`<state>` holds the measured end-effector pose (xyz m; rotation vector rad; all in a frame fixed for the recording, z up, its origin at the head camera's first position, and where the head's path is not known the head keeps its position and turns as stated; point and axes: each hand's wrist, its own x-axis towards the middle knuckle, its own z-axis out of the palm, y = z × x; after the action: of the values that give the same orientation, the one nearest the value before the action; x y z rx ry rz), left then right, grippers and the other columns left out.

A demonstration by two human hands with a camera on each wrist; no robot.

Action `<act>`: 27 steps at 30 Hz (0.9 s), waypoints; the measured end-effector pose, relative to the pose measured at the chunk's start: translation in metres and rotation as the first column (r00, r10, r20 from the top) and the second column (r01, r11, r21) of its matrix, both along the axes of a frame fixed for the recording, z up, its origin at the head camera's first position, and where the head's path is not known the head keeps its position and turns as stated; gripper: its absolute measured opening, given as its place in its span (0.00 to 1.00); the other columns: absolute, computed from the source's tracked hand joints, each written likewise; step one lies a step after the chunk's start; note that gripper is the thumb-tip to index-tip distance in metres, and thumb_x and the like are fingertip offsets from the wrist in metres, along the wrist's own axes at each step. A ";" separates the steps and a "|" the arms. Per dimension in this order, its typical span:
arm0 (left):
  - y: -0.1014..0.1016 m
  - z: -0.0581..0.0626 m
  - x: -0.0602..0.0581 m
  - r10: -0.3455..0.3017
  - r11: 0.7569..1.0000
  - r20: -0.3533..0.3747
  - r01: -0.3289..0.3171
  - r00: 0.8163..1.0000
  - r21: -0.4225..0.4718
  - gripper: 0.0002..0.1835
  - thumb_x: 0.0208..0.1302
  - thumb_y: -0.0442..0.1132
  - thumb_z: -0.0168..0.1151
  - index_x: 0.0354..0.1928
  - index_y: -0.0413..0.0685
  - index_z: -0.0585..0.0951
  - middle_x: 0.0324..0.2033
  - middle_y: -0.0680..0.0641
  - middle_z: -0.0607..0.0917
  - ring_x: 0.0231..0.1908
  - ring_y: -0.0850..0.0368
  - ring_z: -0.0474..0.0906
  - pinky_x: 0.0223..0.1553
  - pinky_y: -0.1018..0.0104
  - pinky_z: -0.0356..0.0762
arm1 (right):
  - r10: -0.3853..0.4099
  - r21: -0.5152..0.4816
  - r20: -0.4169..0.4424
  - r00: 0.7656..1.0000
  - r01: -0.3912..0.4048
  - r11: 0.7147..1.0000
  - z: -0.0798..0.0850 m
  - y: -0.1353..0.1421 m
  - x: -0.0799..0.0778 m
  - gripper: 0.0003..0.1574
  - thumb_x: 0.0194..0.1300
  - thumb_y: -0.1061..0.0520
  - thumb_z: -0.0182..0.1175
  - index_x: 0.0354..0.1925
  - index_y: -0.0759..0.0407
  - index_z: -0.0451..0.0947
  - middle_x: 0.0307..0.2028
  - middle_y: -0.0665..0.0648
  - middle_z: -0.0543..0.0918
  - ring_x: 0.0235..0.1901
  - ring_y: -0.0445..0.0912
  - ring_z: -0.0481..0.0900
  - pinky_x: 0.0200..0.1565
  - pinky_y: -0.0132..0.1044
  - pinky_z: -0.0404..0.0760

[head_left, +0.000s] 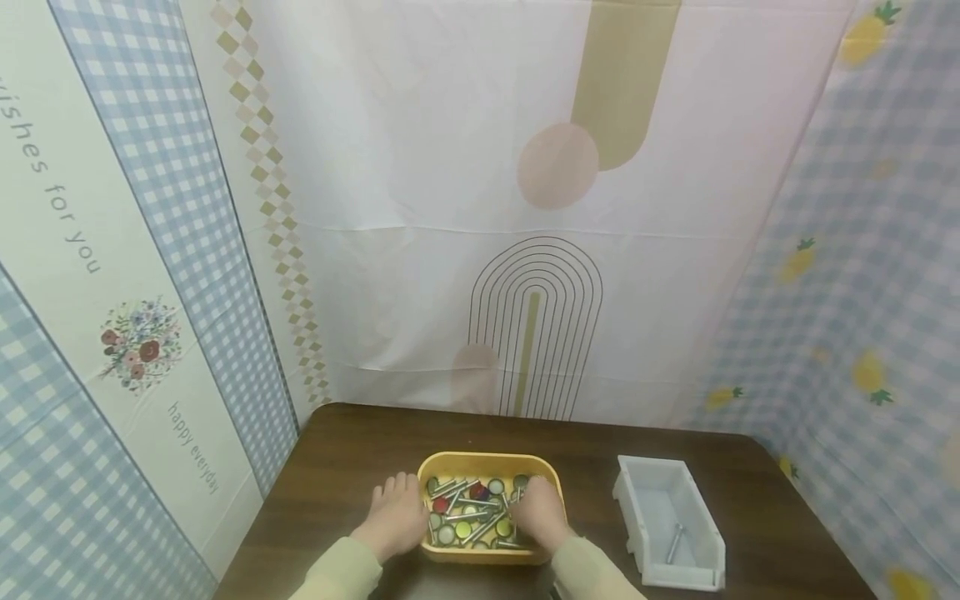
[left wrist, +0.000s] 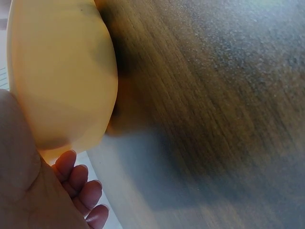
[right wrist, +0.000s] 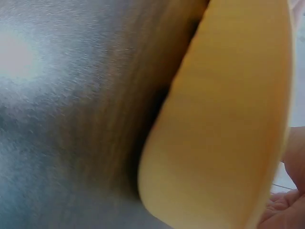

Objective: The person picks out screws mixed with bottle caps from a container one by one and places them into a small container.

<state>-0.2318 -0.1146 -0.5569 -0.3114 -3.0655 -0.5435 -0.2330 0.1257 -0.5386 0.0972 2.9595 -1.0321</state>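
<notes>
A yellow plastic bin [head_left: 491, 557] holds silver bolts [head_left: 487, 528] and round caps in red, yellow-green and grey. At its left side, my left hand [head_left: 399, 508] rests against the wall, fingers pointing forward. The left wrist view shows that hand's fingertips [left wrist: 90, 193] loosely bent beside the bin's outer wall [left wrist: 66, 76]. My right hand [head_left: 538, 510] reaches over the right rim into the bin, its fingers bent down among the bolts. The wall [right wrist: 219, 124] hides most of it in the right wrist view, so whether it pinches anything cannot be seen.
On the right of the dark wooden table [head_left: 352, 442] stands a white open-front bin [head_left: 652, 521], with a single bolt [head_left: 676, 543] lying in it. Patterned cloths [head_left: 420, 208] hang behind the table and along both sides.
</notes>
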 end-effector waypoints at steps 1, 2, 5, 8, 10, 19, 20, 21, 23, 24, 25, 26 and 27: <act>0.000 0.000 0.000 0.000 1.000 0.001 0.000 1.000 0.000 0.16 0.58 0.41 0.53 0.45 0.37 0.71 0.34 0.45 0.66 0.39 0.47 0.64 0.43 0.48 0.61 | -0.003 -0.007 -0.006 1.000 0.003 1.000 0.003 0.001 0.000 0.13 0.48 0.64 0.66 0.18 0.59 0.70 0.15 0.52 0.70 0.15 0.45 0.68 0.20 0.37 0.70; 0.000 0.000 0.000 0.000 1.000 0.001 0.000 1.000 0.005 0.16 0.58 0.41 0.54 0.44 0.37 0.71 0.33 0.45 0.66 0.38 0.48 0.64 0.42 0.48 0.61 | -0.004 -0.014 -0.012 1.000 0.004 1.000 0.005 0.003 0.000 0.16 0.48 0.64 0.66 0.15 0.57 0.68 0.14 0.50 0.69 0.14 0.44 0.66 0.19 0.37 0.68; 0.000 0.000 0.000 -0.002 1.000 0.001 0.002 1.000 0.007 0.15 0.58 0.40 0.54 0.44 0.37 0.71 0.33 0.46 0.66 0.38 0.48 0.64 0.42 0.48 0.61 | 0.000 -0.054 -0.013 1.000 0.000 0.999 0.012 0.009 -0.002 0.24 0.49 0.63 0.65 0.09 0.51 0.62 0.08 0.46 0.64 0.10 0.42 0.62 0.15 0.35 0.63; -0.001 0.000 0.001 -0.004 1.000 -0.004 0.004 1.000 0.011 0.15 0.59 0.40 0.54 0.44 0.37 0.71 0.33 0.45 0.67 0.38 0.48 0.64 0.42 0.47 0.61 | 0.016 -0.124 0.003 1.000 -0.016 0.992 0.019 0.018 -0.003 0.24 0.50 0.64 0.62 0.10 0.51 0.60 0.09 0.46 0.63 0.11 0.40 0.62 0.16 0.33 0.62; -0.001 0.000 0.001 -0.005 1.000 -0.007 0.005 1.000 0.012 0.14 0.59 0.40 0.54 0.44 0.38 0.71 0.33 0.46 0.67 0.38 0.48 0.64 0.42 0.48 0.61 | 0.032 -0.161 0.009 0.999 -0.030 0.986 0.023 0.023 -0.003 0.20 0.51 0.64 0.61 0.13 0.53 0.62 0.12 0.48 0.67 0.13 0.41 0.67 0.17 0.34 0.65; -0.003 -0.001 0.001 -0.015 1.000 -0.025 0.016 1.000 0.023 0.13 0.59 0.40 0.55 0.43 0.39 0.71 0.33 0.46 0.67 0.37 0.48 0.64 0.42 0.48 0.61 | 0.016 -0.274 0.024 1.000 -0.009 0.962 0.032 0.050 -0.006 0.04 0.55 0.66 0.60 0.28 0.65 0.73 0.25 0.57 0.76 0.22 0.45 0.78 0.25 0.38 0.79; -0.003 -0.001 0.001 -0.016 1.000 -0.023 0.017 1.000 0.024 0.13 0.59 0.40 0.55 0.43 0.39 0.71 0.33 0.46 0.67 0.38 0.48 0.64 0.42 0.47 0.61 | 0.005 -0.277 0.024 1.000 0.002 0.961 0.033 0.054 -0.006 0.04 0.55 0.66 0.60 0.29 0.66 0.74 0.26 0.57 0.77 0.22 0.45 0.78 0.25 0.38 0.80; -0.003 0.000 0.001 -0.015 1.000 -0.022 0.016 1.000 0.025 0.14 0.59 0.40 0.55 0.43 0.39 0.71 0.33 0.46 0.67 0.38 0.48 0.64 0.42 0.47 0.61 | -0.004 -0.276 0.024 1.000 0.011 0.961 0.034 0.059 -0.006 0.03 0.55 0.65 0.60 0.29 0.66 0.75 0.25 0.57 0.77 0.21 0.46 0.79 0.25 0.38 0.79; -0.002 0.001 0.001 -0.015 1.000 -0.016 0.015 1.000 0.025 0.14 0.60 0.40 0.55 0.43 0.39 0.71 0.33 0.46 0.67 0.38 0.48 0.64 0.42 0.47 0.61 | -0.021 -0.274 0.016 1.000 0.024 0.961 0.037 0.068 -0.007 0.03 0.54 0.65 0.59 0.29 0.66 0.75 0.24 0.58 0.78 0.21 0.47 0.79 0.26 0.39 0.79; -0.002 0.001 0.001 -0.015 1.000 -0.014 0.015 1.000 0.023 0.14 0.60 0.40 0.55 0.43 0.39 0.71 0.33 0.46 0.67 0.38 0.48 0.64 0.42 0.47 0.61 | -0.029 -0.275 0.012 1.000 0.031 0.961 0.038 0.072 -0.006 0.03 0.53 0.66 0.59 0.28 0.66 0.76 0.23 0.58 0.78 0.21 0.48 0.79 0.26 0.40 0.79; -0.002 0.001 0.002 -0.014 1.000 -0.013 0.014 1.000 0.022 0.14 0.60 0.40 0.55 0.43 0.38 0.71 0.34 0.46 0.67 0.38 0.48 0.64 0.42 0.47 0.61 | -0.037 -0.278 0.010 0.999 0.039 0.960 0.040 0.078 -0.006 0.03 0.52 0.66 0.59 0.29 0.66 0.76 0.23 0.58 0.79 0.21 0.49 0.80 0.27 0.41 0.79; -0.002 0.002 0.002 -0.014 1.000 -0.013 0.014 1.000 0.021 0.14 0.60 0.40 0.55 0.43 0.38 0.71 0.34 0.45 0.67 0.38 0.47 0.64 0.42 0.47 0.61 | -0.043 -0.292 0.010 0.999 0.044 0.956 0.041 0.083 -0.005 0.03 0.52 0.66 0.59 0.29 0.67 0.76 0.24 0.58 0.79 0.22 0.49 0.80 0.28 0.42 0.80; -0.002 0.002 0.002 -0.013 1.000 -0.011 0.014 1.000 0.022 0.14 0.60 0.40 0.55 0.43 0.38 0.71 0.34 0.45 0.67 0.38 0.47 0.64 0.42 0.47 0.61 | -0.048 -0.295 0.010 0.999 0.049 0.954 0.042 0.088 -0.004 0.04 0.53 0.66 0.58 0.30 0.67 0.76 0.24 0.58 0.79 0.23 0.50 0.80 0.28 0.43 0.80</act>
<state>-0.2298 -0.1163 -0.5545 -0.3338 -3.0465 -0.5738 -0.2368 0.2142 -0.4965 0.1693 2.7726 -1.4644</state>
